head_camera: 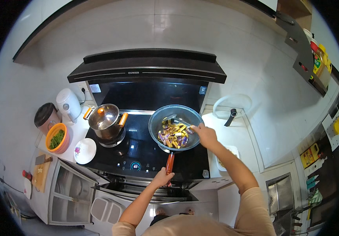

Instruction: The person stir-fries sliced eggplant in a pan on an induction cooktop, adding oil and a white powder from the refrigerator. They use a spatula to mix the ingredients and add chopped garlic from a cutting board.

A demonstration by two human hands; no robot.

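Note:
A deep wok [154, 124] stands on the right burner of the black glass cooktop [137, 129]. My left hand [162, 178] grips its reddish-brown handle [170, 163], which points towards me. Strips of eggplant [174, 135], purple and yellowish, lie in the bottom of the wok. My right hand [206, 135] is closed on the handle of a metal spatula [182, 121] over the wok's right side. The spatula's head rests near the upper edge of the eggplant. On the left burner sits a steel pot [106, 134] with a glass lid [103, 118].
Left of the cooktop are a white plate [85, 151], an orange bowl of chopped greens [64, 146] and a white appliance [68, 103]. A white dish [221, 165] lies under my right forearm. The range hood [146, 72] overhangs the back. A cutting board [41, 177] holds a cleaver [41, 159].

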